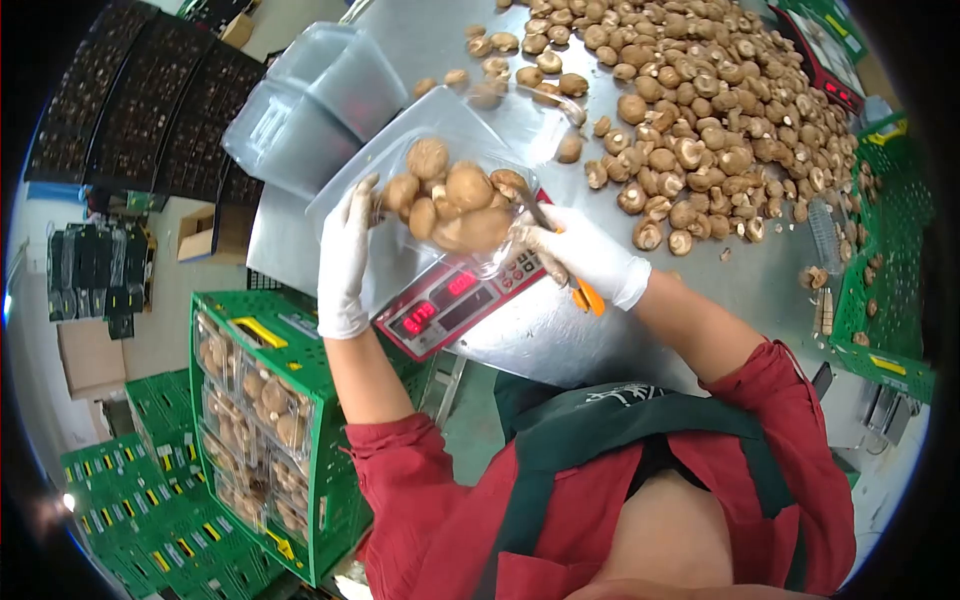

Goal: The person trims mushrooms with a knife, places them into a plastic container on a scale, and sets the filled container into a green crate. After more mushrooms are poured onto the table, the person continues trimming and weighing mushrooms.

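Observation:
A clear plastic tray of brown mushrooms [460,205] is over a red digital scale [440,310] with lit red digits. At the tray's left side, my gloved left hand [347,250] has its fingers closed on the rim. My gloved right hand [575,250] is at the tray's right edge, fingers bent round a knife with an orange handle [588,297]; its dark blade points up beside the mushrooms. The scale's pan is partly hidden under the tray.
A large heap of mushrooms [700,110] covers the metal table [600,345] at upper right. Stacked clear trays [315,105] stand at upper left. Green crates [320,440] with packed mushrooms are at lower left; another green crate [895,250] stands at right.

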Demonstrator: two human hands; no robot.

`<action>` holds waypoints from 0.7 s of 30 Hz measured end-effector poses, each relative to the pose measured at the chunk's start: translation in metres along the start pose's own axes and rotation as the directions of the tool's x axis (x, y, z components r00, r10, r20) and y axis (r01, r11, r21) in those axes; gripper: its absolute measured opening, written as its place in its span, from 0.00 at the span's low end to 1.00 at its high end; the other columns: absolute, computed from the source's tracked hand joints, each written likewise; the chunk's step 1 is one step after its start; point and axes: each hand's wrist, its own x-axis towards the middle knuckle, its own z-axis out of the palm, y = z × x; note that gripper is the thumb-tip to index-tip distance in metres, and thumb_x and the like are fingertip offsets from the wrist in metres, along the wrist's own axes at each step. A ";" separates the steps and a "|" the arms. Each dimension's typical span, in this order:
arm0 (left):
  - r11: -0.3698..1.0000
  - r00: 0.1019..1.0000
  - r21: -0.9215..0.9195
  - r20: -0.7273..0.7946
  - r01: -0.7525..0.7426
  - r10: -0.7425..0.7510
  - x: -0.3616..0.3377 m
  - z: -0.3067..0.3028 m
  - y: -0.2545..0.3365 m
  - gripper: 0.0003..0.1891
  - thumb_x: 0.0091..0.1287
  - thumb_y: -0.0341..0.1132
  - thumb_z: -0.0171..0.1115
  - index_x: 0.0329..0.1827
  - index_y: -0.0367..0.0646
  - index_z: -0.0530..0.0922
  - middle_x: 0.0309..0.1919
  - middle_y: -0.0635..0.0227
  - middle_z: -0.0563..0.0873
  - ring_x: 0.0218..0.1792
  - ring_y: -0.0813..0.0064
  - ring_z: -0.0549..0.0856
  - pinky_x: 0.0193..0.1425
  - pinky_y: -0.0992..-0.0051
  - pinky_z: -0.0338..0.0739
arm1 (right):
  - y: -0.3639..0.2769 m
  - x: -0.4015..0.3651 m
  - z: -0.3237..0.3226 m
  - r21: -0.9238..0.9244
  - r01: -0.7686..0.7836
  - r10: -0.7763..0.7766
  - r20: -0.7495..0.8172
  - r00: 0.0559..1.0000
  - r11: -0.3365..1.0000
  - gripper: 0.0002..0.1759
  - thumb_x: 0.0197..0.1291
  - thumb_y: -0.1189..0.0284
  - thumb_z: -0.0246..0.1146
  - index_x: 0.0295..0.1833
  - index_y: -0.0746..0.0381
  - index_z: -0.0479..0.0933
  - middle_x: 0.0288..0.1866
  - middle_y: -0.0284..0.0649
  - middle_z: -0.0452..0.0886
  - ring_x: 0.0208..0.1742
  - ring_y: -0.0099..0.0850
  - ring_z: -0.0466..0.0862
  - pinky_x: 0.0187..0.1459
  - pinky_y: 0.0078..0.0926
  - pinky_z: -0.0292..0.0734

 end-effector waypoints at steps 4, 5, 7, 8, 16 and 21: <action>0.988 0.988 -0.020 0.045 0.151 -0.150 0.019 0.001 0.004 0.23 0.77 0.48 0.53 0.62 0.37 0.78 0.42 0.63 0.86 0.37 0.78 0.83 0.43 0.76 0.78 | -0.008 0.000 -0.032 0.009 0.079 -0.076 -0.170 0.983 0.997 0.17 0.71 0.67 0.58 0.58 0.68 0.73 0.26 0.31 0.79 0.16 0.15 0.68 0.19 0.15 0.63; 0.987 0.986 -0.012 0.041 0.162 -0.161 0.030 0.008 0.006 0.23 0.77 0.48 0.53 0.62 0.37 0.78 0.41 0.64 0.86 0.35 0.78 0.84 0.42 0.76 0.78 | -0.005 0.003 -0.039 0.035 0.120 -0.112 -0.177 0.978 0.992 0.20 0.69 0.68 0.59 0.62 0.68 0.71 0.29 0.33 0.80 0.17 0.14 0.68 0.20 0.14 0.63; 0.985 0.985 -0.030 0.051 0.167 -0.166 0.061 0.018 -0.006 0.25 0.77 0.49 0.53 0.64 0.37 0.74 0.42 0.64 0.85 0.36 0.77 0.84 0.41 0.77 0.78 | -0.006 0.007 -0.043 -0.048 0.142 -0.148 -0.174 0.974 0.989 0.24 0.65 0.68 0.64 0.62 0.68 0.70 0.33 0.34 0.81 0.25 0.17 0.75 0.26 0.16 0.70; 0.968 0.978 -0.140 0.066 0.206 -0.199 0.079 0.022 -0.015 0.26 0.77 0.50 0.53 0.65 0.37 0.73 0.43 0.63 0.85 0.38 0.76 0.84 0.43 0.76 0.78 | -0.006 0.010 -0.044 -0.090 0.154 -0.167 -0.171 0.971 0.984 0.26 0.62 0.68 0.66 0.62 0.68 0.70 0.36 0.35 0.82 0.29 0.18 0.78 0.29 0.17 0.73; 0.777 0.974 -0.618 0.224 0.119 0.029 0.115 0.031 0.006 0.35 0.79 0.58 0.32 0.70 0.34 0.67 0.58 0.53 0.80 0.63 0.63 0.76 0.72 0.65 0.64 | -0.003 0.028 -0.043 -0.091 0.214 -0.231 -0.276 0.933 0.972 0.26 0.65 0.70 0.60 0.68 0.66 0.69 0.30 0.32 0.77 0.28 0.17 0.76 0.30 0.17 0.72; 0.953 0.949 -0.002 -0.091 -0.302 0.301 0.018 0.031 0.033 0.24 0.79 0.48 0.42 0.57 0.38 0.80 0.63 0.59 0.79 0.68 0.64 0.72 0.75 0.64 0.59 | -0.010 0.016 -0.060 0.140 0.128 -0.102 -0.183 0.978 0.982 0.27 0.72 0.58 0.58 0.66 0.66 0.72 0.33 0.32 0.79 0.25 0.14 0.72 0.27 0.14 0.68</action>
